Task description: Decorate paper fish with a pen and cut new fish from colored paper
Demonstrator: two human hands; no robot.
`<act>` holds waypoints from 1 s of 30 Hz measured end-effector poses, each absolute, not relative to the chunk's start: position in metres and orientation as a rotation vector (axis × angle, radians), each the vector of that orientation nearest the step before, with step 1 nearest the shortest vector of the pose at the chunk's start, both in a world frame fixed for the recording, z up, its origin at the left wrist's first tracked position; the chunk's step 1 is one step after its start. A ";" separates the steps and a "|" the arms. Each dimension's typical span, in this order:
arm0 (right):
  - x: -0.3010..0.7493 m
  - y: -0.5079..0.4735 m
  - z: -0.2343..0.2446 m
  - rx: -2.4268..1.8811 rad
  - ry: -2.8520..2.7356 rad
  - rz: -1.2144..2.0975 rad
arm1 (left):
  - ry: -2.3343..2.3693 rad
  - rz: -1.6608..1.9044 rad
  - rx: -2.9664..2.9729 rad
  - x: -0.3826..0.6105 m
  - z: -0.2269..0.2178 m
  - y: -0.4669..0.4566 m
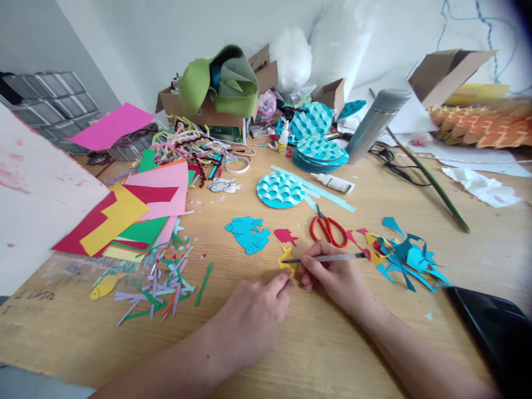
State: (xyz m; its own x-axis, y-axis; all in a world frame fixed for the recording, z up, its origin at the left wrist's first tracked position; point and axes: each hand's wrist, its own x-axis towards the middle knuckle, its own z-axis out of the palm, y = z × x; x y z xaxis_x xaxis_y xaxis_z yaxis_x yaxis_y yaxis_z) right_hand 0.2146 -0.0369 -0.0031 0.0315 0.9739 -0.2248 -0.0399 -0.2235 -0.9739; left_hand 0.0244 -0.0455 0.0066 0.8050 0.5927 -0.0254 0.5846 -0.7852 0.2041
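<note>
In my right hand [332, 277] is a slim grey pen [332, 258], its dark tip touching a small yellow paper fish [286, 256]. My left hand [264, 302] pins the lower edge of that fish to the table, fingers curled and pressed together. Part of the fish is hidden under the fingertips. Just beyond it lies a red paper fish [285, 236]. Two blue paper fish [248, 235] with drawn lines overlap to the left. Red-handled scissors [328, 230] rest above my right hand, blades pointing away.
Paper scraps [415, 260] and a black phone [494, 332] lie at the right. Coloured sheets [158, 194] and cut strips [170, 291] cover the left. Farther back are a blue wavy disc [280, 190], a glue bottle [337, 183], a grey flask [376, 124] and a green stick [436, 188].
</note>
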 end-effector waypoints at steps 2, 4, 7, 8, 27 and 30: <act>0.215 -0.037 -0.003 -1.359 -1.035 1.363 | 0.912 0.065 2.792 0.024 0.006 -0.045; 0.215 -0.037 -0.003 -1.357 -1.029 1.365 | 0.911 0.068 2.798 0.024 0.005 -0.045; 0.215 -0.037 -0.003 -1.360 -1.024 1.367 | 0.917 0.071 2.802 0.024 0.003 -0.045; 0.215 -0.037 -0.003 -1.364 -1.027 1.365 | 0.921 0.074 2.802 0.024 0.003 -0.046; 0.214 -0.037 -0.002 -1.366 -1.042 1.349 | 0.908 0.056 2.799 0.024 0.006 -0.045; 0.215 -0.037 -0.002 -1.367 -1.052 1.348 | 0.913 0.074 2.801 0.024 0.005 -0.045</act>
